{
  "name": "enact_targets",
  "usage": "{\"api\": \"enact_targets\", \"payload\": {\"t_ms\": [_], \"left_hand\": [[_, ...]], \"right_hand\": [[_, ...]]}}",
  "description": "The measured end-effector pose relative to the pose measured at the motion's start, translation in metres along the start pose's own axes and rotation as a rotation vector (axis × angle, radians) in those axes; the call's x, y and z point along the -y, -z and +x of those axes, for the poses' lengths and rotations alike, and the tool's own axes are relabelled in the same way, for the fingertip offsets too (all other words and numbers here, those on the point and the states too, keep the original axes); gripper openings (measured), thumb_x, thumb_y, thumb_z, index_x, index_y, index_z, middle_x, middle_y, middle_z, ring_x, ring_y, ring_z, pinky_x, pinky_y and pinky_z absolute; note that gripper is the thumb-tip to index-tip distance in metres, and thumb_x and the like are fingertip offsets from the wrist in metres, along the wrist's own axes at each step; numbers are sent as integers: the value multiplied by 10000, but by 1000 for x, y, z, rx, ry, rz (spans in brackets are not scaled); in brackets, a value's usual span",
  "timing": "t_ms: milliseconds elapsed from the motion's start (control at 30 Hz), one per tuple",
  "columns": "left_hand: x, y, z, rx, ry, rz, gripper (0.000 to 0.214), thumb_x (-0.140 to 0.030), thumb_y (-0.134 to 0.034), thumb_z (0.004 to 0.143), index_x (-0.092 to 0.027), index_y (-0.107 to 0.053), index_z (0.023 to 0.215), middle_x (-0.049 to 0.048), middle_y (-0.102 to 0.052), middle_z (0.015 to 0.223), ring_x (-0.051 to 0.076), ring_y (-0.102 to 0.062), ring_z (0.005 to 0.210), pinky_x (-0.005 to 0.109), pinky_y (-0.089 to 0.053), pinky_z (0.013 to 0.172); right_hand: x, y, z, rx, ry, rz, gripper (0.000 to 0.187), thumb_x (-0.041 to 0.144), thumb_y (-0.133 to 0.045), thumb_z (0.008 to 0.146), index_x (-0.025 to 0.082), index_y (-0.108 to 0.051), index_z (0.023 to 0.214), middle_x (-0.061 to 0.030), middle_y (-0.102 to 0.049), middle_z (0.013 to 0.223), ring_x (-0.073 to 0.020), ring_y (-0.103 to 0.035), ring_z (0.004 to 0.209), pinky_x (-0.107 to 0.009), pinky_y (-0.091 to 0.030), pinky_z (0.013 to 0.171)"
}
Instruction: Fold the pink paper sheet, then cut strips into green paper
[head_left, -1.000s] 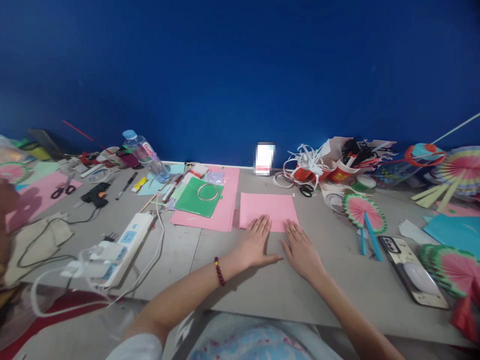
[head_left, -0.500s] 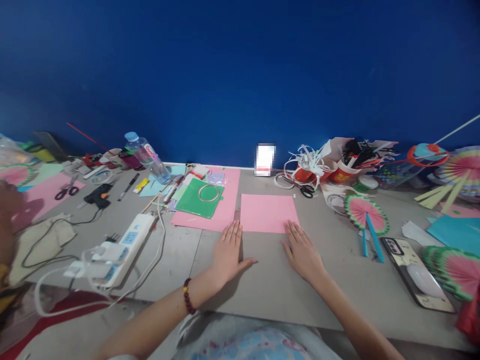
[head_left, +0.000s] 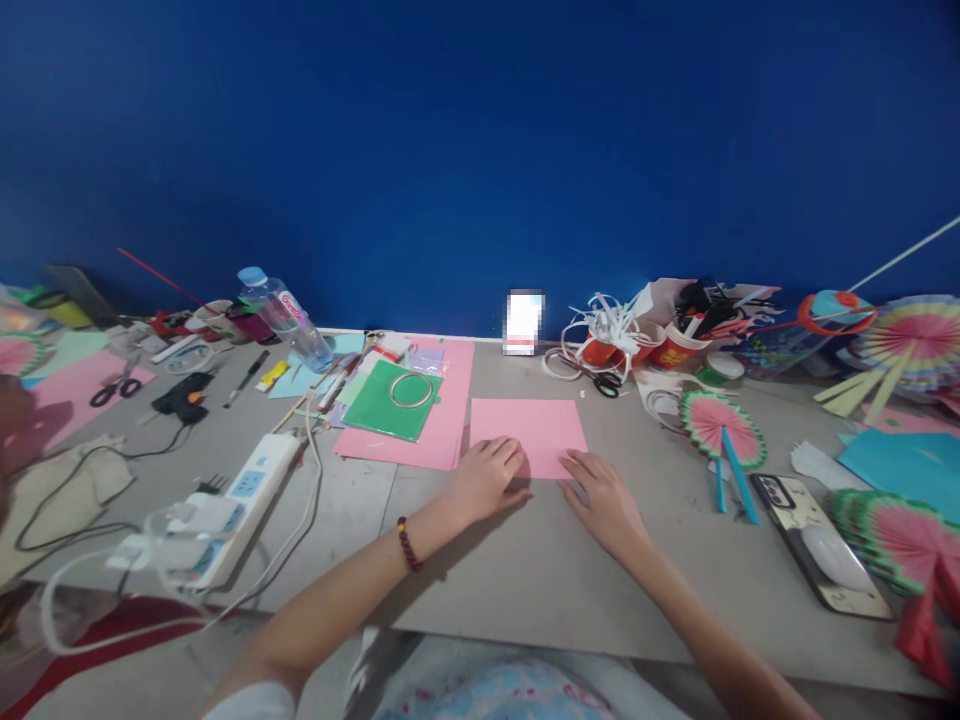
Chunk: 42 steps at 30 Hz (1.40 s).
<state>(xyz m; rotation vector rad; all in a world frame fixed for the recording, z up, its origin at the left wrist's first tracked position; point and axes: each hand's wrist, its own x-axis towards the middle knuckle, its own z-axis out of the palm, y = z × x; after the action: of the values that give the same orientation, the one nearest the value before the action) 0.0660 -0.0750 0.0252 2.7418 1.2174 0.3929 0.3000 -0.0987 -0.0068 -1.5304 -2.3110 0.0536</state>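
Observation:
A pink paper sheet [head_left: 534, 427] lies flat on the grey table [head_left: 525, 560] in front of me. My left hand [head_left: 486, 478] rests at the sheet's near left corner with its fingers curled in, pinching the near edge of the paper. My right hand [head_left: 604, 497] lies flat with fingers stretched out, fingertips on the sheet's near right edge. A bead bracelet [head_left: 406, 544] is on my left wrist.
Left of the sheet lie a larger pink sheet [head_left: 442, 430], a green sheet with a ring [head_left: 390, 400], a water bottle [head_left: 285, 315], a power strip [head_left: 225, 500] with cables, a glue gun [head_left: 180, 392]. To the right are a paper fan [head_left: 721, 430], scissors [head_left: 604, 380], cups [head_left: 664, 350], a phone [head_left: 821, 545].
My left hand slid off the sheet to the left, then came back to its near left corner and curled its fingers on the edge. My right hand stayed flat.

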Motion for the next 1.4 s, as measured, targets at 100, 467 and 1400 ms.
{"api": "enact_targets", "payload": {"t_ms": [100, 467, 1400], "left_hand": [[-4, -7, 7, 23, -54, -6, 490, -484, -597, 842, -158, -525, 1200, 136, -559, 1280, 266, -483, 1240, 392, -419, 980], [-5, -9, 12, 83, -310, 124, 270, -76, -367, 920, -112, -627, 982, 147, -688, 1011, 216, -654, 950, 315, -514, 693], [24, 33, -29, -236, 729, -1741, 348, -291, -781, 596, -146, -673, 893, 21, -693, 772, 147, -622, 668, 250, -474, 625]], "right_hand": [[2, 3, 0, -30, 96, 10, 299, 216, -418, 935, 181, -674, 1088, -111, -678, 1114, -240, -596, 1052, -405, -472, 900], [-9, 27, 12, -120, 62, 239, 266, 294, -461, 937, 191, -687, 1033, -95, -715, 1025, -224, -644, 979, -380, -495, 894], [22, 15, 66, 329, -690, 1547, 364, 437, -686, 753, 203, -684, 1031, -38, -702, 911, -152, -599, 757, -233, -438, 585]]}}
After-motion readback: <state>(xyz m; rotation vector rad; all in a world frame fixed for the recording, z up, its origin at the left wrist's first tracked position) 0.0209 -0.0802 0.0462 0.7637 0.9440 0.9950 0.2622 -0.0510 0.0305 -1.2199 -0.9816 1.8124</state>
